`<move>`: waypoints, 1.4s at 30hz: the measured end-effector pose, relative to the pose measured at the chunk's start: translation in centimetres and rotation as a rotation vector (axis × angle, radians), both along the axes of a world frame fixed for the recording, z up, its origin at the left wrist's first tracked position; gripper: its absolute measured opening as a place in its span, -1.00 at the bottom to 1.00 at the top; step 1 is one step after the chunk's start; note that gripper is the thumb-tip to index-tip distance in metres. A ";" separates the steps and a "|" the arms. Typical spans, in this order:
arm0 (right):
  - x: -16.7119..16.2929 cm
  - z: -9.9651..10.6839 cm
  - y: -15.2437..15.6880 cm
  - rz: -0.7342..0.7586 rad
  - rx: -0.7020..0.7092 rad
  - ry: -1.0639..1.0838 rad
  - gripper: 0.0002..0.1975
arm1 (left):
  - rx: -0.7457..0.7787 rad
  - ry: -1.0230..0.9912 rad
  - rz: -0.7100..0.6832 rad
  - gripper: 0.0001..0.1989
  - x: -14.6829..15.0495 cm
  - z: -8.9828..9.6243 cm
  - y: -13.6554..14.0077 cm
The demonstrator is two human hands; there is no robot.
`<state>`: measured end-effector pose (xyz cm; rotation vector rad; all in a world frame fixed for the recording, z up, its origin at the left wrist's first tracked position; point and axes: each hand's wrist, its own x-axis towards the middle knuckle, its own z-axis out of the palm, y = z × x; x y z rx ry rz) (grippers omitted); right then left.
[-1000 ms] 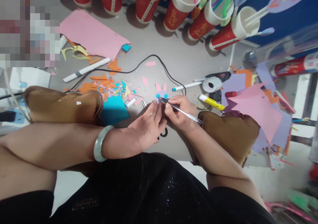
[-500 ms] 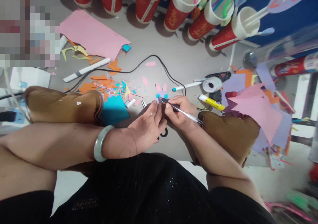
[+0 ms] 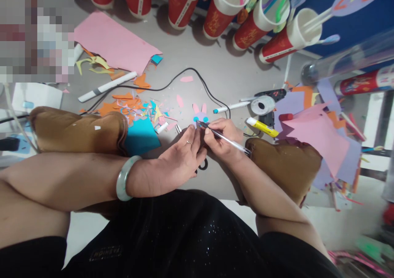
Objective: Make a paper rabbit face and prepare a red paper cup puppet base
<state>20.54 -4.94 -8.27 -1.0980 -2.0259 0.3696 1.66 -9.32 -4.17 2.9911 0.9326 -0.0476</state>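
A small paper rabbit face (image 3: 200, 116) with pink ears and blue round eyes lies on the grey table. My left hand (image 3: 186, 150) rests over its lower edge, fingers stretched out and fingertips touching the paper. In a writing grip, my right hand (image 3: 223, 138) is closed around a pen (image 3: 229, 141) with a clear barrel, its tip at the rabbit face. Beneath my left hand lies a pair of scissors (image 3: 203, 164); the blade tips and a black handle loop show, the rest is hidden. Loose pink paper ears (image 3: 180, 101) lie just beyond.
Red paper cups (image 3: 218, 19) with paper crafts line the back. Paper scraps (image 3: 129, 103) and pink sheet (image 3: 117, 42) lie left; coloured sheets (image 3: 320, 134), a tape roll (image 3: 262, 105) and a yellow glue stick (image 3: 262, 127) lie right. A black cable (image 3: 172, 81) crosses the table; brown cushions (image 3: 76, 130) flank my arms.
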 end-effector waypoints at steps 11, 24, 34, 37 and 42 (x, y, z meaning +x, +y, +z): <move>0.1 0.1 -0.1 -0.023 -0.002 -0.057 -0.91 | 0.044 0.010 -0.003 0.02 0.0 0.0 0.0; 0.0 1.0 -0.2 -0.023 0.094 -0.036 -0.84 | 0.013 0.043 -0.014 -0.09 0.1 0.4 0.2; -0.1 1.0 -0.3 -0.037 0.066 -0.070 -0.85 | 0.058 0.033 -0.017 -0.04 -0.1 -0.1 0.0; -0.1 0.8 -0.2 -0.021 0.046 -0.037 -0.84 | 0.026 0.010 -0.008 -0.05 -0.1 -0.1 0.0; -0.1 0.9 -0.2 0.005 0.069 -0.037 -0.82 | -0.032 -0.005 0.000 -0.09 0.0 0.2 0.0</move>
